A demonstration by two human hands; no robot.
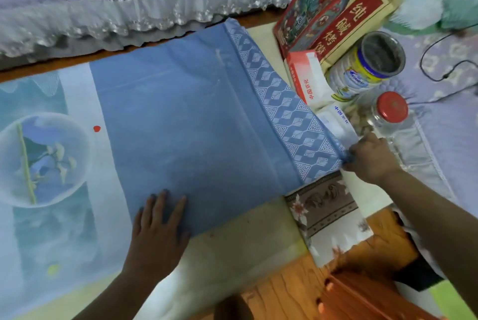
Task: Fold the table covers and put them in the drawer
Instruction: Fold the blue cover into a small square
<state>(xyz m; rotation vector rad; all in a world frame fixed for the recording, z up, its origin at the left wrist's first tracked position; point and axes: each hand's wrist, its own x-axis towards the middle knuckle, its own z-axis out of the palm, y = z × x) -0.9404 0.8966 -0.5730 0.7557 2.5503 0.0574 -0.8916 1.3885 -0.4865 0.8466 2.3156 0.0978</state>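
Note:
A blue table cover (186,118) with a white-patterned border lies folded and spread flat across the tabletop. My left hand (157,226) presses flat on its near edge with fingers straight. My right hand (370,156) pinches the cover's right corner at the patterned border. Under that corner lies a second cover (326,208) with a brown floral band on white. No drawer is in view.
A pale printed mat (46,159) covers the table on the left. Red boxes (326,6), a tin can (367,68), a red-lidded jar (388,112) and tissue packs (307,79) crowd the right side. A frilled bed edge (129,19) runs along the back. The wooden table edge (284,291) is near.

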